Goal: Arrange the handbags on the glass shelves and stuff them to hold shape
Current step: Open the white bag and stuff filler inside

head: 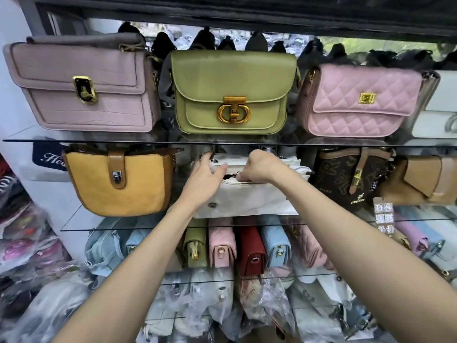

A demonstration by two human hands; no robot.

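Both bare forearms reach up and away from the camera to the middle glass shelf, meeting at a soft white fabric handbag that stands at the shelf's centre. The left hand lies against the bag's left upper part with its fingers spread and fairly straight, the thumb pointing right toward the zip opening; it presses the cloth rather than clasping it. The right hand is bent down at the wrist, its fingers curled and pinching at the bag's top edge beside the dark opening; exactly what the fingertips hold is hidden.

The white bag looks limp and matte, with a small round metal snap on its front. To its left stands a mustard-yellow suede-like saddle bag with a tan strap and silver clasp; to its right, a dark brown monogram-printed bag with a tan buckle strap.

On the upper glass shelf sit a boxy mauve crocodile-textured flap bag, a smooth olive-green leather flap bag with a round gold clasp, and a pink diamond-quilted flap bag. Below the middle shelf, small bags in green, pink, dark red and pale blue stand in a row, end-on.
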